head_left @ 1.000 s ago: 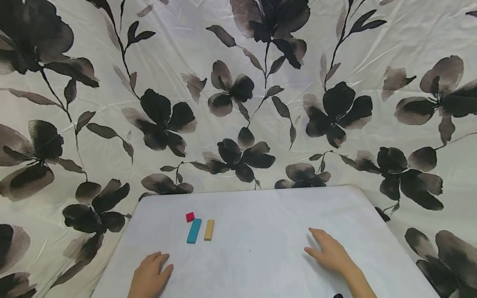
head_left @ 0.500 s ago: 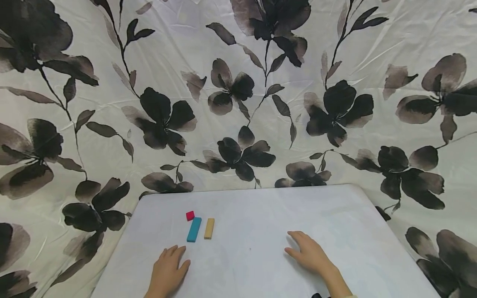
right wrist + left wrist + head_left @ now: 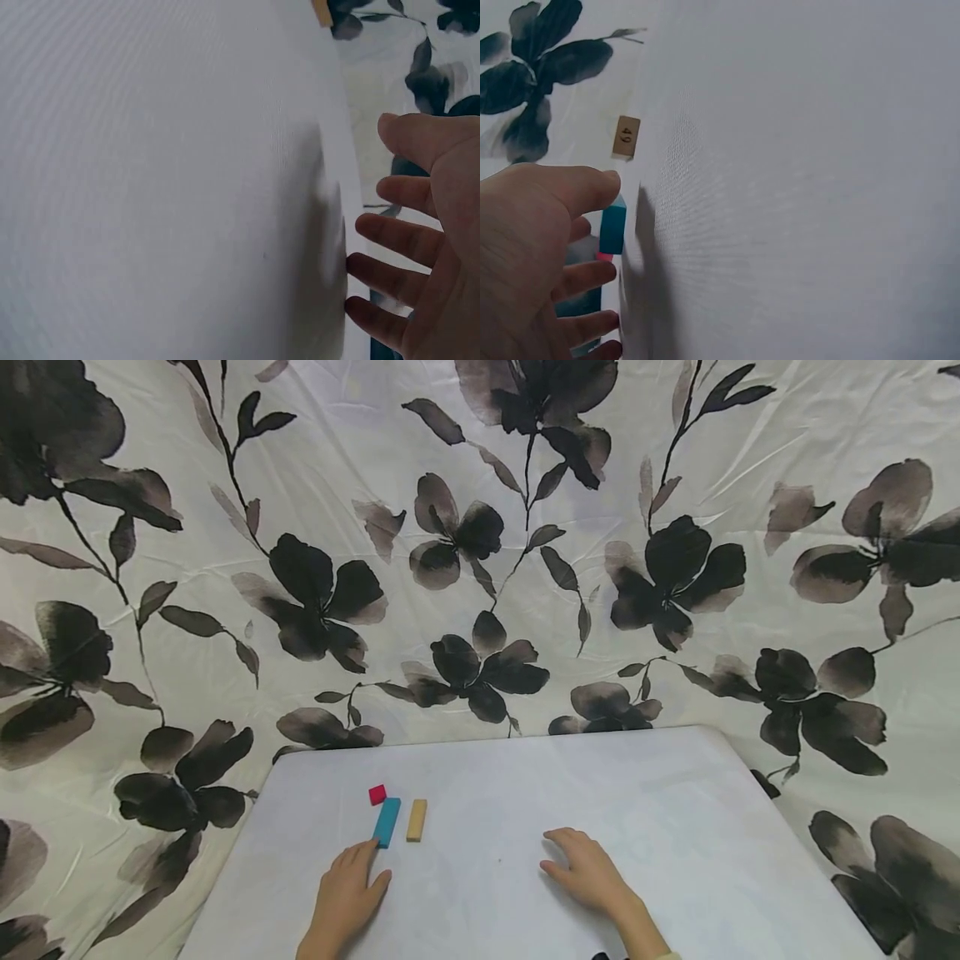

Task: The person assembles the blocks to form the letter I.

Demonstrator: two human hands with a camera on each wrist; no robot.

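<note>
On the left half of the white table lie a blue block point(image 3: 387, 822), a small red block point(image 3: 377, 794) touching its far end, and a yellow-tan block point(image 3: 416, 820) just to the right. My left hand point(image 3: 347, 893) is at the near end of the blue block, fingertips overlapping its corner, thumb spread away. In the left wrist view the blue block point(image 3: 613, 229) shows between thumb and fingers, and the tan block point(image 3: 625, 137) bears the number 49. My right hand point(image 3: 588, 872) hovers low over the table's right half, fingers spread and holding nothing; its fingers also show apart in the right wrist view.
The white table point(image 3: 480, 793) has rounded far corners. Behind and around it hangs a pale cloth point(image 3: 420, 635) printed with dark flowers. A small black object point(image 3: 600, 956) shows by the right wrist at the bottom edge.
My left hand has moved right and forward, up to the blue block. The right hand has moved left, toward the middle. The blocks have stayed in place on the table.
</note>
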